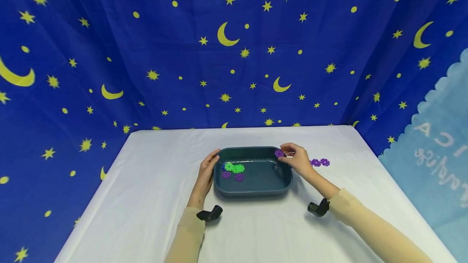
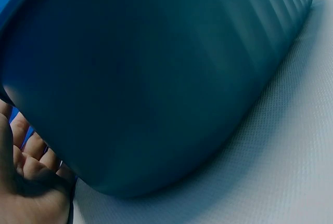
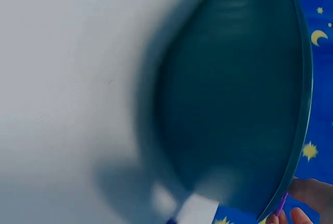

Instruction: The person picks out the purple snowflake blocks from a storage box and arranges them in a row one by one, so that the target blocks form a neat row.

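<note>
A dark teal oval tray (image 1: 254, 193) sits on the white table. My left hand (image 1: 206, 173) holds its left end at the rim; in the left wrist view, bent fingers (image 2: 34, 156) show beside the tray wall (image 2: 156, 104). Between thumb and fingers, my right hand (image 1: 297, 159) pinches a purple notched plastic disc (image 1: 279, 153) over the tray's back right corner. The right wrist view catches only the edge of this disc (image 3: 281, 203). In the tray's left part lie green discs (image 1: 238, 169), a mostly covered blue piece (image 1: 224, 167) and purple discs (image 1: 239, 177).
Purple discs (image 1: 324, 162) lie on the white tablecloth (image 1: 164, 182) just right of the tray, partly behind the right hand. A blue curtain (image 1: 175, 52) with yellow moons and stars surrounds the table. Light blue fabric (image 1: 438, 141) with lettering hangs at the right.
</note>
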A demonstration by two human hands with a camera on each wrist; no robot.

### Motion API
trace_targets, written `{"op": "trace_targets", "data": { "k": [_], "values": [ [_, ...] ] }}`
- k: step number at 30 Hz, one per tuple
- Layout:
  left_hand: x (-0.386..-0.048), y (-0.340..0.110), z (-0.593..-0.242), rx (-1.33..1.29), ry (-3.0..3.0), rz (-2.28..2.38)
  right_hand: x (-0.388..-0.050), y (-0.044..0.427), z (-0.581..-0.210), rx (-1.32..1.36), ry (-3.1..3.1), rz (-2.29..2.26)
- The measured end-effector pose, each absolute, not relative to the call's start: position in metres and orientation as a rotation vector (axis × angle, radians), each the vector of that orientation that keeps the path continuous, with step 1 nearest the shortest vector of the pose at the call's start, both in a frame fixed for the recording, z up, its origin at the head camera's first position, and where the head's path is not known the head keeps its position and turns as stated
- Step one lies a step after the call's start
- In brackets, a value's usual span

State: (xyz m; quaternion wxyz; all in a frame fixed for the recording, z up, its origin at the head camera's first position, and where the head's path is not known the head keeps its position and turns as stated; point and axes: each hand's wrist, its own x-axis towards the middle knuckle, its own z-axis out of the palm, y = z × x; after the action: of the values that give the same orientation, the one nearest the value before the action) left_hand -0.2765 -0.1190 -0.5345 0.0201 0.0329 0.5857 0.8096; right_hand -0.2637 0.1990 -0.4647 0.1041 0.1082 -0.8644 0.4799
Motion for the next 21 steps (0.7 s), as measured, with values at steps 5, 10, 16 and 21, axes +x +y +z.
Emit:
{"op": "trace_targets", "data": {
  "k": [5,10,16,21],
  "values": [
    [-0.276,-0.118,-0.534,0.092,1.808,2.516,-0.261,0.219,-0.469,0.236,-2.552,1.387],
    [-0.276,-0.118,-0.533,0.092,1.828,2.5,-0.261,0.239,-0.473,0.105,-2.524,1.402],
    [-0.275,-0.118,-0.533,0.093,1.829,2.508,-0.262,0.265,-0.476,0.027,-2.509,1.36],
    [-0.276,-0.118,-0.534,0.092,1.83,2.504,-0.26,0.288,-0.481,-0.005,-2.493,1.342]
  ]
}}
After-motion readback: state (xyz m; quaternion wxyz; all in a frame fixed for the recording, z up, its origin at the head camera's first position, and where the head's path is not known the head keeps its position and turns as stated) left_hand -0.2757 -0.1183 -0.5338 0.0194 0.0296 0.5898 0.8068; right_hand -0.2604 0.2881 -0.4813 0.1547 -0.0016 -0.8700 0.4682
